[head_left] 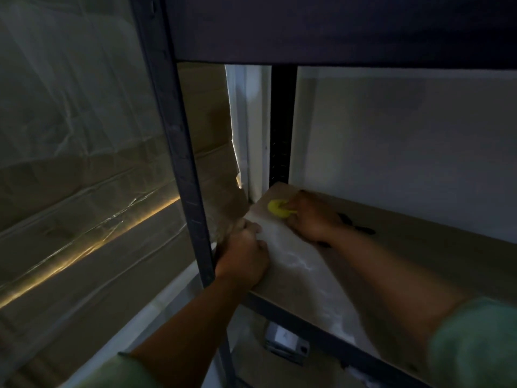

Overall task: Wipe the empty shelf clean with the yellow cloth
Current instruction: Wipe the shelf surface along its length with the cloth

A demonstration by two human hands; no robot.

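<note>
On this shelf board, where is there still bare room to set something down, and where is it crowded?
The shelf board is bare on its right side, between the back wall and the front rail. The left end is crowded: the right hand grips the yellow cloth by the rear post, and the left hand holds the edge by the front post.

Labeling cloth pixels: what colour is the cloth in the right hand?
Yellow; the cloth bunched under the right hand shows best in the head view.

Dim room; pale wall (405, 141) behind rack; plastic-wrapped cardboard boxes (78, 169) left, streak of light.
</note>
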